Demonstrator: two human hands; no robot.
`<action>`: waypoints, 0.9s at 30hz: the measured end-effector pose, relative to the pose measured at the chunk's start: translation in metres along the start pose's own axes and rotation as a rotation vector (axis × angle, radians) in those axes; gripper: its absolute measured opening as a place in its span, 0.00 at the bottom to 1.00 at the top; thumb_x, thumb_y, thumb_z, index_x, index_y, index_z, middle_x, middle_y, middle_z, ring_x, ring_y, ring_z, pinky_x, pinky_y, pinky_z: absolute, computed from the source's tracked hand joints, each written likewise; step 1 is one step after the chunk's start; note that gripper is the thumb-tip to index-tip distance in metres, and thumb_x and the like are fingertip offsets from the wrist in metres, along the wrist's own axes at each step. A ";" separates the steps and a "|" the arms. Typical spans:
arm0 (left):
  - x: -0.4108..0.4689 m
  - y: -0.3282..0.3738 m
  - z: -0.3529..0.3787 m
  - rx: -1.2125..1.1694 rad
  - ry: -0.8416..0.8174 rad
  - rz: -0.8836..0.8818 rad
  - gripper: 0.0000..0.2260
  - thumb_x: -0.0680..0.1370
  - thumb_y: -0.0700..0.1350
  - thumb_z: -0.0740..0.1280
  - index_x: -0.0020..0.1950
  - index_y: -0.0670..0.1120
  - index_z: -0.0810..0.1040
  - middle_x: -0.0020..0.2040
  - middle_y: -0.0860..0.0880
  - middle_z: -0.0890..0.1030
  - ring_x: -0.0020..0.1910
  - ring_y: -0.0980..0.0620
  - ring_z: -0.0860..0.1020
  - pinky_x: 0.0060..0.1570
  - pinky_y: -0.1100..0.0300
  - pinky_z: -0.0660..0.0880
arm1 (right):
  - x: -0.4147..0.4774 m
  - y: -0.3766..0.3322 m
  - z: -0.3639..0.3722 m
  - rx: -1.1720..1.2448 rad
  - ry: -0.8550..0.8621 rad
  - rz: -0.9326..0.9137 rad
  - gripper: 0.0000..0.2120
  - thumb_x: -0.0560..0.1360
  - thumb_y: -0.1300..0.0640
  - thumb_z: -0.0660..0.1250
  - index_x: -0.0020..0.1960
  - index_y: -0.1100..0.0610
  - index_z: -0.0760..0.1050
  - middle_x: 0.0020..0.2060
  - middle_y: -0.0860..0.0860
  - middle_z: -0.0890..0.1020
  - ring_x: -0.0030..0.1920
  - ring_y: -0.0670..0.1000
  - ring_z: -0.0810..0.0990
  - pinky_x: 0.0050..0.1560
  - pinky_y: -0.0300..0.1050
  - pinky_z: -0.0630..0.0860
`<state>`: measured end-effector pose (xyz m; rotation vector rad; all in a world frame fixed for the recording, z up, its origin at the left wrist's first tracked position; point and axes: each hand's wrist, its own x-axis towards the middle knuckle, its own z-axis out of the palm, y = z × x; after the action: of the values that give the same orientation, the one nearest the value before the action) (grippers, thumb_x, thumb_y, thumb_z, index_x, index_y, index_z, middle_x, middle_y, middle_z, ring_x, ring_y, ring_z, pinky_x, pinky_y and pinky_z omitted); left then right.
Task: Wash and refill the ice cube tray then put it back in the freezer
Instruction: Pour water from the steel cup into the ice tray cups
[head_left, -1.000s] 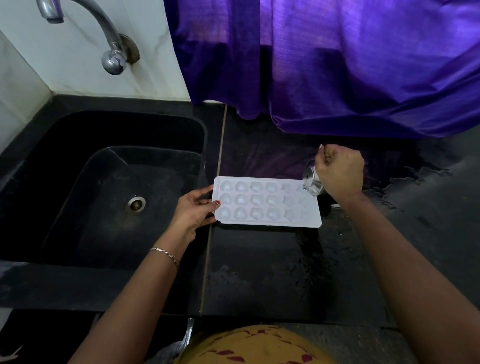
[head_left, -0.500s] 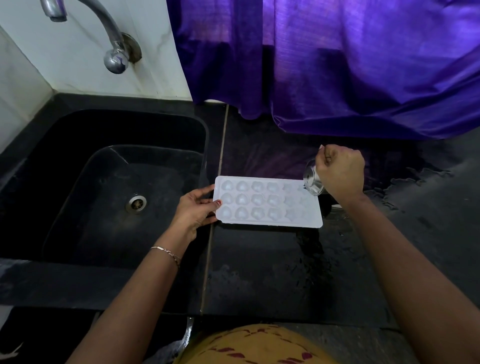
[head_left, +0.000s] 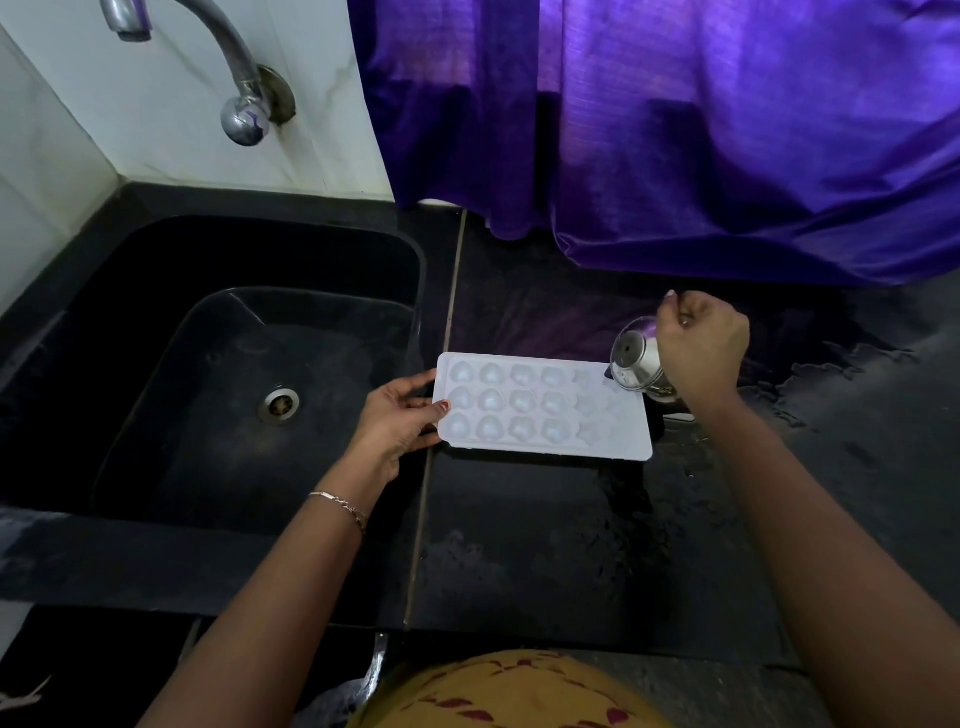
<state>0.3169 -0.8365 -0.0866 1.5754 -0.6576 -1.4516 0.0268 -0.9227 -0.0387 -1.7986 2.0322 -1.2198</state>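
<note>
over the last second almost nothing has shifted. going left to right: the black stone sink (head_left: 156, 270) lies left with the curved steel tap (head_left: 228, 62) above its far-left corner. the left hand (head_left: 397, 418) still pinches the short left edge of the white plastic ice cube tray with heart-shaped pockets (head_left: 623, 441), thumb on top. the tray sits flat in the same place on the wet black stone bench (head_left: 519, 545), its left end just right of the sink's rim. at its far-right corner the right hand (head_left: 701, 345) stays closed round the small shiny steel cup (head_left: 635, 364), which is tipped steeply with its rim low over the tray, as before.

i read this as the refill pour, held steady. the four left columns of pockets look glossy and full, while the two right columns look duller, so the step seems near its end but not done.

for room: the sink drop is right beside the tray's left end, so a nudge leftward could tip it and spill. the shiny purple curtain (head_left: 675, 130) hangs down onto the bench on the far side, well apart from the tray. nearer the person, bare wet bench lies between the tray and the front edge. right of the cup, a spread of water (head_left: 831, 374) lies on the bench. a lift straight up looks like the least obstructed move.
</note>
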 end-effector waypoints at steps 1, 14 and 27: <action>0.000 0.000 0.000 -0.004 0.000 0.000 0.19 0.73 0.34 0.72 0.62 0.47 0.79 0.47 0.43 0.81 0.42 0.52 0.82 0.32 0.63 0.79 | 0.000 -0.001 0.001 -0.005 -0.006 -0.015 0.23 0.77 0.56 0.61 0.27 0.54 0.56 0.21 0.48 0.60 0.23 0.47 0.57 0.26 0.35 0.57; -0.001 0.000 0.001 -0.006 0.003 0.004 0.19 0.74 0.34 0.72 0.63 0.48 0.79 0.46 0.45 0.81 0.41 0.53 0.82 0.32 0.63 0.79 | -0.001 -0.024 0.015 -0.059 -0.040 -0.235 0.21 0.77 0.57 0.61 0.27 0.56 0.60 0.21 0.47 0.61 0.22 0.45 0.58 0.27 0.34 0.55; -0.004 0.002 0.002 -0.032 -0.005 0.000 0.19 0.74 0.33 0.71 0.63 0.46 0.78 0.41 0.48 0.81 0.36 0.57 0.82 0.29 0.65 0.77 | -0.002 -0.025 0.024 -0.185 -0.027 -0.398 0.20 0.77 0.57 0.61 0.27 0.54 0.62 0.20 0.49 0.65 0.22 0.52 0.64 0.43 0.53 0.74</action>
<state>0.3149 -0.8351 -0.0826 1.5478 -0.6344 -1.4592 0.0605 -0.9305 -0.0390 -2.3798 1.8830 -1.1151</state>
